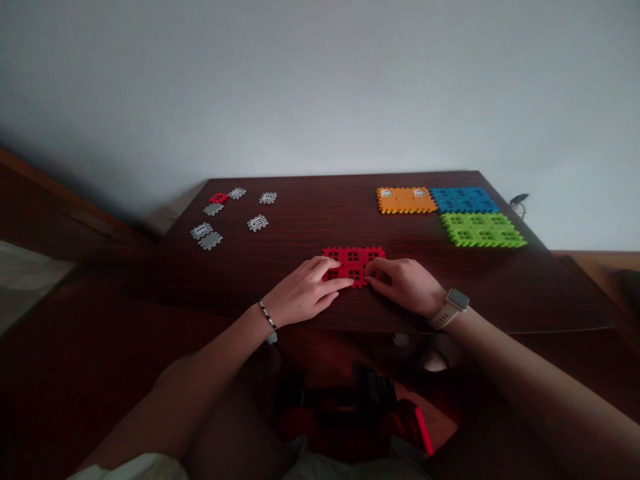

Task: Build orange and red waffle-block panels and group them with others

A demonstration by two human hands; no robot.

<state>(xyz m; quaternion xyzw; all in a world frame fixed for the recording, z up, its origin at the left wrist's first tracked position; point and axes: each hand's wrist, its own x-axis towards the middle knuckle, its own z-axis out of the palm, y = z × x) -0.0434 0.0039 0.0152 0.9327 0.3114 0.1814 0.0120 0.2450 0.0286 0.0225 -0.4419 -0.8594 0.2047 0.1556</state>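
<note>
A red panel of interlocking window tiles [353, 256] lies flat near the front of the dark table, its edges toothed. Over its left part my left hand [310, 283] rests with fingers stretched and apart, the fingertips touching the panel. My right hand [400, 280] is at the lower right corner, thumb and forefinger pinched together on the red panel's edge. Those fingers cover part of that corner, so whether a separate tile is there cannot be made out. A bracelet circles my left wrist, a watch [457, 300] my right.
Flat panels in orange [405, 202], blue [465, 200] and green [483, 230] lie at the back right, side by side. Several small grey tiles [257, 223] and a red tile [219, 198] are scattered at the back left. A wall [320, 100] stands behind the dark table [300, 227].
</note>
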